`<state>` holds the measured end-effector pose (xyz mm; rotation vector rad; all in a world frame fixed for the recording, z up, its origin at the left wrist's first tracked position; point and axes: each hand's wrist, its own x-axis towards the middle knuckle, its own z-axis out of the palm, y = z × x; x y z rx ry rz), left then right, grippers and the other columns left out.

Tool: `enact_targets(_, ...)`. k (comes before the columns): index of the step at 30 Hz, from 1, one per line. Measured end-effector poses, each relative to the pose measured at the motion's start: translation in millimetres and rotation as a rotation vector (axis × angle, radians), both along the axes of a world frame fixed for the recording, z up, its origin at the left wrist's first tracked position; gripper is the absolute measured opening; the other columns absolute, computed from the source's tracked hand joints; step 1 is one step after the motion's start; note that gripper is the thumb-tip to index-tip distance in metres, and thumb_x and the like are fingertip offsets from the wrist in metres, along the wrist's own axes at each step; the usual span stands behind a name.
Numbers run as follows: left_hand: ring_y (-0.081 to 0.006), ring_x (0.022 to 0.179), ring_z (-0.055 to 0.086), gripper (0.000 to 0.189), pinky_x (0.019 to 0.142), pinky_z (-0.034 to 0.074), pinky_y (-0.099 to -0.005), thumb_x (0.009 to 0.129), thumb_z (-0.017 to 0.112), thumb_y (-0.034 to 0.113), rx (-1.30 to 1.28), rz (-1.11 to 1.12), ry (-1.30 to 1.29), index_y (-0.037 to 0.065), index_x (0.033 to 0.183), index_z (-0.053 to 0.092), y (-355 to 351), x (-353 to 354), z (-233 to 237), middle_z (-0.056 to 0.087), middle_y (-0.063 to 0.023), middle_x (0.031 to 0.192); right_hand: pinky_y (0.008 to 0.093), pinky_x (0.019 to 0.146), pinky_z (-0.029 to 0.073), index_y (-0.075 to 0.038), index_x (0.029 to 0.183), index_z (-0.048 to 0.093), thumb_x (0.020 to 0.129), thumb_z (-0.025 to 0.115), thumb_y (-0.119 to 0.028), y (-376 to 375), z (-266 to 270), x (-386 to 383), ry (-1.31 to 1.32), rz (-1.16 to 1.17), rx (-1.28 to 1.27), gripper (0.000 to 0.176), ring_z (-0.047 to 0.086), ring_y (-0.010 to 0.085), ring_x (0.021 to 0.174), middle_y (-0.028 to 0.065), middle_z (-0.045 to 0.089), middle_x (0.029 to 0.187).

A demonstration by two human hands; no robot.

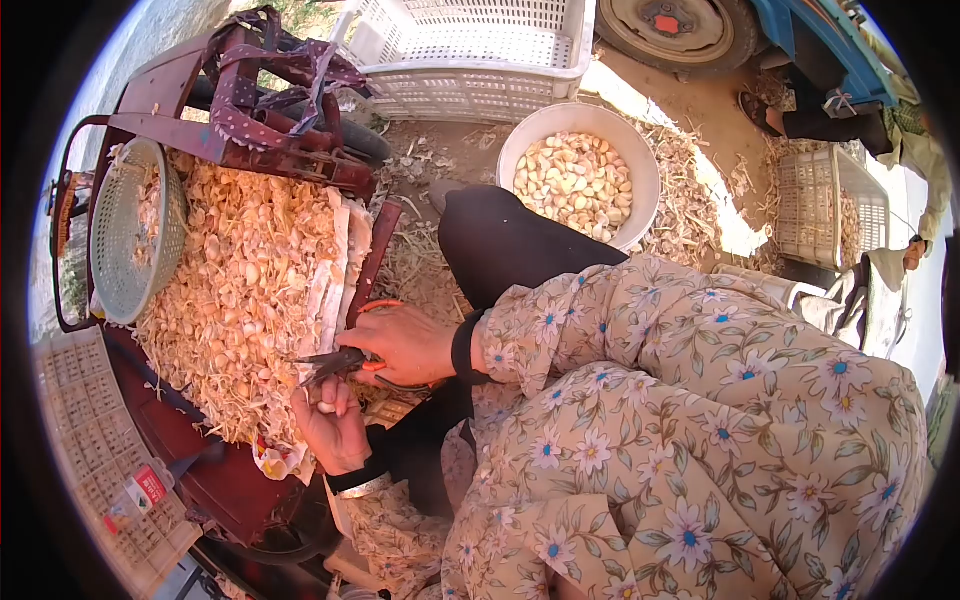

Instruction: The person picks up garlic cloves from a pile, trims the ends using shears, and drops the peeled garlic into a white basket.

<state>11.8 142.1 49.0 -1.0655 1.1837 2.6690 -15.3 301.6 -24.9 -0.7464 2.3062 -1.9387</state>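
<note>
My right hand (pixel 405 345) is closed around orange-handled scissors (pixel 332 364), whose dark blades point left. Just below the blades, my left hand (pixel 335 435) pinches a small pale garlic clove (pixel 326 407) between its fingers; the fingers partly cover it. Both hands are at the near edge of a broad heap of garlic cloves (pixel 245 290) with loose skins and stalks. The heap lies on a pale sheet (pixel 345 270) over a dark red metal frame (pixel 370 265).
A white tub (pixel 648 205) of cloves stands past my knee. A pale green colander (pixel 110 235) rests on the heap's far side. White crates (pixel 450 95) stand behind, at lower left and right. A wheel (pixel 670 25) and another person's leg (pixel 835 125) are at upper right.
</note>
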Motion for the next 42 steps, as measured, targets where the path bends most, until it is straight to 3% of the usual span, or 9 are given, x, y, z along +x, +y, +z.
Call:
enact_targets(6, -0.0103, 0.060, 0.041, 0.015, 0.046, 0.033, -0.0191, 0.089, 0.046, 0.012, -0.142, 0.005, 0.009, 0.001, 0.100, 0.046, 25, 8, 4, 0.053, -0.0078, 0.084, 0.0418, 0.077, 0.042, -0.010, 0.109, 0.052, 0.070, 0.067, -0.024, 1, 3, 4, -0.270, 0.069, 0.108, 0.045, 0.055, 0.0277, 0.082, 0.0090, 0.055, 0.080)
enact_targets(9, -0.0110, 0.061, 0.041, 0.015, 0.046, 0.033, -0.0198, 0.090, 0.046, 0.011, -0.104, 0.123, 0.002, -0.001, 0.098, 0.047, 16, 12, -9, 0.050, -0.0065, 0.081, 0.0426, 0.072, 0.043, -0.011, 0.109, 0.052, 0.069, 0.066, -0.022, 3, -1, 5, 0.042, 0.043, 0.090, 0.044, 0.055, 0.0278, 0.081, 0.0089, 0.054, 0.081)
enact_targets(12, -0.0116, 0.062, 0.040, 0.014, 0.046, 0.032, -0.0206, 0.090, 0.046, 0.011, -0.043, 0.160, -0.005, -0.002, 0.095, 0.047, 15, 14, -9, 0.047, -0.0051, 0.078, 0.0427, 0.072, 0.043, -0.011, 0.109, 0.052, 0.068, 0.066, -0.021, 4, -2, 8, 0.032, 0.049, 0.152, 0.045, 0.055, 0.0283, 0.081, 0.0089, 0.053, 0.081)
enact_targets(24, -0.0104, 0.065, 0.043, 0.016, 0.051, 0.035, -0.0198, 0.088, 0.050, 0.010, -0.156, 0.229, -0.032, 0.000, 0.100, 0.046, 20, 35, -5, 0.049, -0.0059, 0.079, 0.0405, 0.057, 0.042, -0.012, 0.099, 0.057, 0.073, 0.064, -0.024, 0, -9, 9, -0.082, 0.338, 0.127, 0.030, 0.057, 0.0300, 0.070, 0.0119, 0.058, 0.072)
enact_targets(31, -0.0108, 0.065, 0.044, 0.015, 0.053, 0.038, -0.0196, 0.087, 0.051, 0.008, -0.032, 0.173, 0.047, 0.001, 0.100, 0.047, -41, 105, 7, 0.053, -0.0087, 0.087, 0.0351, 0.057, 0.043, -0.007, 0.087, 0.057, 0.075, 0.065, -0.031, -5, -17, 3, -0.435, 0.133, -0.023, 0.028, 0.056, 0.0272, 0.062, 0.0110, 0.057, 0.066)
enact_targets(35, -0.0096, 0.062, 0.044, 0.013, 0.052, 0.038, -0.0217, 0.084, 0.052, 0.008, -0.763, 0.327, -0.317, 0.000, 0.093, 0.049, -95, 177, 22, 0.054, -0.0068, 0.083, 0.0356, 0.057, 0.042, -0.004, 0.082, 0.056, 0.073, 0.066, -0.030, -8, -28, -3, -0.485, 0.044, 0.018, 0.029, 0.056, 0.0281, 0.063, 0.0119, 0.056, 0.066)
enact_targets(37, -0.0105, 0.068, 0.048, 0.016, 0.061, 0.042, -0.0231, 0.083, 0.050, 0.008, -0.932, 0.085, -0.676, -0.001, 0.096, 0.052, -145, 227, 2, 0.055, -0.0058, 0.086, 0.0313, 0.055, 0.042, -0.006, 0.092, 0.057, 0.075, 0.065, -0.030, -13, -34, 1, -0.388, 0.044, 0.042, 0.030, 0.055, 0.0229, 0.058, 0.0079, 0.056, 0.064)
enact_targets(38, -0.0126, 0.079, 0.052, 0.021, 0.072, 0.044, -0.0270, 0.083, 0.050, 0.009, -1.107, -0.103, -0.668, -0.001, 0.102, 0.053, -151, 233, -5, 0.056, -0.0057, 0.092, 0.0330, 0.056, 0.043, -0.006, 0.093, 0.057, 0.074, 0.065, -0.030, -13, -32, 1, -0.431, 0.089, 0.036, 0.031, 0.056, 0.0253, 0.060, 0.0090, 0.057, 0.066)
enact_targets(42, -0.0156, 0.092, 0.051, 0.030, 0.081, 0.042, -0.0307, 0.082, 0.053, 0.012, -1.260, -0.108, -0.517, -0.001, 0.109, 0.051, -139, 177, -1, 0.056, -0.0070, 0.101, 0.0358, 0.058, 0.044, -0.005, 0.094, 0.057, 0.074, 0.065, -0.030, -21, -39, 0, -0.395, 0.101, 0.131, 0.033, 0.058, 0.0256, 0.068, 0.0117, 0.059, 0.074)
